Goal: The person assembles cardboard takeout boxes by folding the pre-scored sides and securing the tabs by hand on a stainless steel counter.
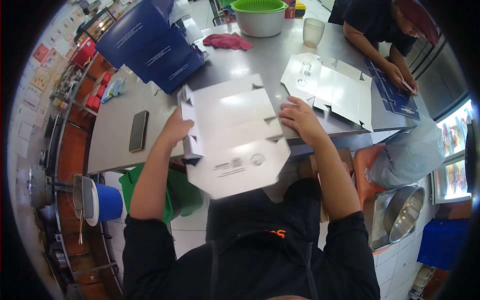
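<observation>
1. Table [112, 135]: steel, spreading from 9 through 12 to 3 o'clock, the dial centred on the held blank [230, 120] with 6 toward the viewer.
2. Blue boxes [165, 55]: stacked between 10 and 11.
3. Held blank: white card at the dial's centre, its lower end overhanging the table's near edge. The step in hand looks like folding it up: a wall [190, 145] stands along the 9 o'clock side, while the 3 o'clock side appears flat. The next move seems to call for raising that flat side, with the left kept steady. The long axis runs roughly 12 to 6, its top leaning slightly toward 11; the printed end, corners clipped, points at 6.
4. Far blank [345, 92]: opened out at 2, long axis about 10 to 4, printed end toward 10.
5. Basin [257, 25]: at 12.
6. Left hand [175, 129]: at 9, gripping the wall, thumb on its inner face.
7. Right hand [304, 121]: between 2 and 3, fingers loosely spread, apparently holding nothing; whether the tips touch the held blank, I cannot tell.
8. Phone [139, 131]: at 9, beyond the left hand.
</observation>
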Demonstrator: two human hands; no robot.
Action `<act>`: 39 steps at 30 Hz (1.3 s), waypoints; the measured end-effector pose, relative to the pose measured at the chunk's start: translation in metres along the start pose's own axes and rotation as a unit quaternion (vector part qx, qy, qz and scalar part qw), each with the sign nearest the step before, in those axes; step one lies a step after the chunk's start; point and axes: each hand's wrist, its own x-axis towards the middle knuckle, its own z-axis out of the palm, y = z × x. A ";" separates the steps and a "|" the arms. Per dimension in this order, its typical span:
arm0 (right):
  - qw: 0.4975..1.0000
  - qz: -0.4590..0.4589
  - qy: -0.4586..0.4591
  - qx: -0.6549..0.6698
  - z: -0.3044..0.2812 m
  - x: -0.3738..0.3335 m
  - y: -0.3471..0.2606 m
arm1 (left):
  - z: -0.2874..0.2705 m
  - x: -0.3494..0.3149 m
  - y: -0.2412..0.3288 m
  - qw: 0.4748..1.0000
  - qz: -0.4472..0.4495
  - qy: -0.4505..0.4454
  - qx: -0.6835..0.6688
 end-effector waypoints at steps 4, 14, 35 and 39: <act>0.984 0.054 -0.039 -0.166 0.017 0.031 -0.031 | 0.024 -0.052 -0.020 0.948 -0.072 -0.016 -0.310; 0.736 0.017 -0.238 -0.633 0.108 0.118 -0.044 | 0.141 -0.177 -0.021 0.819 -0.030 0.120 -0.561; 0.568 -0.417 -0.140 -0.696 0.194 0.068 0.000 | -0.034 0.016 -0.023 0.943 0.194 -0.008 0.270; 0.521 -0.456 -0.124 -0.711 0.182 0.059 0.021 | -0.022 -0.006 0.020 0.925 0.156 -0.001 0.347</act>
